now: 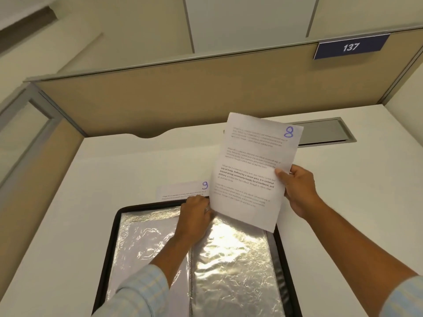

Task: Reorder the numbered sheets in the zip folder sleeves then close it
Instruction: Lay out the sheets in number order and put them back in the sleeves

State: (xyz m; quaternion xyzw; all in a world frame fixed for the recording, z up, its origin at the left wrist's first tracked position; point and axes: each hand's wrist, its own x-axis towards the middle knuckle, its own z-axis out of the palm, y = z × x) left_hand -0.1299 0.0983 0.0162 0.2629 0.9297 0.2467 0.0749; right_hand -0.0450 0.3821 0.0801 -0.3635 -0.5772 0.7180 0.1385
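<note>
Sheet 8 up in my right hand, folder open on the worktop.

My right hand (297, 191) grips sheet 8 (249, 170) by its right edge, thumb on the printed face. The sheet is off the worktop (68, 202), tilted, over the far right corner of the zip folder (109, 243). The folder lies open at the worktop's near edge with the shiny clear sleeves (229, 259) facing up. My left hand (196, 216) sits with curled fingers at the folder's far rim, touching sheet 8's lower left corner; I can't tell whether it pinches the sheet, a sleeve or nothing. Sheet 9 (183, 191) lies flat just beyond that rim, towards the worktop's far edge. A grey cable hatch (325, 131) sits by the far right corner.
</note>
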